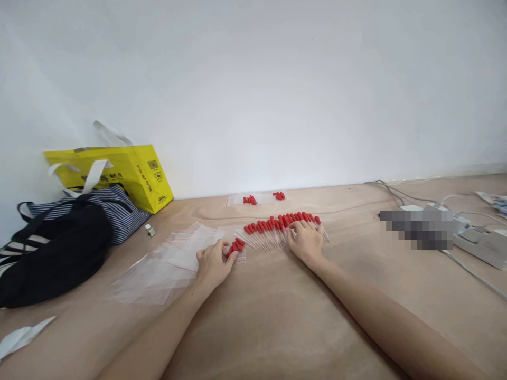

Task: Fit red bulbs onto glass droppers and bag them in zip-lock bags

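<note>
My left hand (215,261) is closed around a small bunch of red-tipped sticks (236,246), whose red ends show beside the thumb, over a clear plastic bag. A long row of red-tipped white sticks (269,226) lies fanned out on the wooden table. At the right part of that row, my right hand (306,240) rests with curled fingers on the red tips; whether it grips any is hidden. Clear plastic bags (166,258) with red seal lines are spread to the left of my left hand.
Two bagged bunches with red tips (250,200) lie near the wall. A yellow bag (146,179), a striped bag (122,211) and a black bag (71,248) stand left, near a small bottle (150,230). Cables and a power strip (481,245) lie right.
</note>
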A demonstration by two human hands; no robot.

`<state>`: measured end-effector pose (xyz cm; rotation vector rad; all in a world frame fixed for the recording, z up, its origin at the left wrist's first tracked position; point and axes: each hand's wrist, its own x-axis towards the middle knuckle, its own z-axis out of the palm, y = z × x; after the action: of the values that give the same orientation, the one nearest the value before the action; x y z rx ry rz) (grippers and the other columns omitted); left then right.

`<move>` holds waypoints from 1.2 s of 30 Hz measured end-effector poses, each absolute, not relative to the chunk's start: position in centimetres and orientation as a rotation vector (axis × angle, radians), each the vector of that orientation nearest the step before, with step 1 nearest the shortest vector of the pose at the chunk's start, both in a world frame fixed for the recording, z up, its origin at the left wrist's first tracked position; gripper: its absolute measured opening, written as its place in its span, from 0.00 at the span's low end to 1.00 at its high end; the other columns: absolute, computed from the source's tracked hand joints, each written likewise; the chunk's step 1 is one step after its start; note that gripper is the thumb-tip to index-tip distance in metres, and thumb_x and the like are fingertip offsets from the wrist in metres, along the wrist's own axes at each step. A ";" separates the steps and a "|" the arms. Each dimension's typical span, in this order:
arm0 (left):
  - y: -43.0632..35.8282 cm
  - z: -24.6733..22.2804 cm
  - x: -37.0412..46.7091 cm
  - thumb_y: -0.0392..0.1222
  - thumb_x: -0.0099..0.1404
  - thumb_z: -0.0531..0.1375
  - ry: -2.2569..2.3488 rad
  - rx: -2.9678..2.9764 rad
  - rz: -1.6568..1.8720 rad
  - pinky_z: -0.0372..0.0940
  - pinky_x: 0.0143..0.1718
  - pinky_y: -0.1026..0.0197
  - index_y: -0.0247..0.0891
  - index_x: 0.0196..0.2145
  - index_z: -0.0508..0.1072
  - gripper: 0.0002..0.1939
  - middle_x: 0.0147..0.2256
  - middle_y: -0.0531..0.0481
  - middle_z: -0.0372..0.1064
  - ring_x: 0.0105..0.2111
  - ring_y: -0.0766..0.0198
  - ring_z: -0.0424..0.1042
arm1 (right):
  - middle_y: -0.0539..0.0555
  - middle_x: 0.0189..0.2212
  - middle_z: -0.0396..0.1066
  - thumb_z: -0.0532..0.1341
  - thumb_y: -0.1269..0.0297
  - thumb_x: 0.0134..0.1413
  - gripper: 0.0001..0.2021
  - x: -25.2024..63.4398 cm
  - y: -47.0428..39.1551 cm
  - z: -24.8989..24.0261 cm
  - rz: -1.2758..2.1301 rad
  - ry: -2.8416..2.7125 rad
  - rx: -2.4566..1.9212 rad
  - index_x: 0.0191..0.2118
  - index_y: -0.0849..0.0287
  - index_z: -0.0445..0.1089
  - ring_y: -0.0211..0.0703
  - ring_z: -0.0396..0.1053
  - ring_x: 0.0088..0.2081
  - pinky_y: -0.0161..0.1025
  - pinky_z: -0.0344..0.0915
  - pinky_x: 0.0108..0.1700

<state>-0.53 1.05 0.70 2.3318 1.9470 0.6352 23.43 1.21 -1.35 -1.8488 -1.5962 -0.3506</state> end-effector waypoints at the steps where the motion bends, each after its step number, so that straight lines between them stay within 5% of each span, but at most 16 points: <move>1: 1.0 0.7 -0.6 0.46 0.56 0.55 1.950 2.324 0.641 0.52 0.37 0.56 0.38 0.36 0.64 0.11 0.29 0.51 0.70 0.35 0.57 0.68 | 0.53 0.29 0.70 0.53 0.64 0.50 0.08 22.9 1.1 -1.2 -0.341 -1.644 -1.794 0.29 0.59 0.68 0.44 0.62 0.34 0.42 0.44 0.39; 13: 1.2 0.6 -1.3 0.38 0.61 0.52 1.967 2.288 0.720 0.55 0.38 0.55 0.37 0.40 0.67 0.10 0.37 0.46 0.69 0.38 0.58 0.68 | 0.53 0.33 0.70 0.54 0.64 0.50 0.08 14.3 2.0 -0.1 -0.068 -2.043 -1.665 0.31 0.55 0.70 0.43 0.61 0.38 0.41 0.46 0.38; 26: 2.0 -0.3 -1.7 0.34 0.60 0.51 1.869 2.272 0.837 0.60 0.38 0.59 0.37 0.36 0.68 0.08 0.37 0.48 0.71 0.38 0.60 0.69 | 0.69 0.35 0.68 0.49 0.76 0.48 0.13 12.5 1.5 0.8 -0.067 -1.997 -1.979 0.37 0.72 0.68 0.53 0.62 0.40 0.45 0.47 0.39; 31: 1.6 -0.1 -1.6 0.36 0.59 0.52 1.804 2.314 0.913 0.58 0.39 0.57 0.39 0.35 0.68 0.07 0.35 0.50 0.71 0.37 0.60 0.69 | 0.62 0.32 0.69 0.52 0.72 0.50 0.07 16.7 0.2 0.6 0.022 -1.935 -1.825 0.33 0.65 0.66 0.50 0.62 0.39 0.44 0.49 0.40; 36: 0.7 0.4 -0.5 0.38 0.59 0.53 1.646 2.455 0.968 0.52 0.41 0.54 0.41 0.34 0.68 0.06 0.37 0.51 0.71 0.39 0.59 0.68 | 0.52 0.24 0.68 0.51 0.69 0.52 0.06 21.6 -1.6 -0.8 0.294 -1.887 -1.395 0.28 0.60 0.62 0.39 0.63 0.27 0.36 0.54 0.33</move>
<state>-0.51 0.67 0.43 2.4549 1.6459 0.9684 21.64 -1.64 -0.84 -1.3953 -1.8867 0.2940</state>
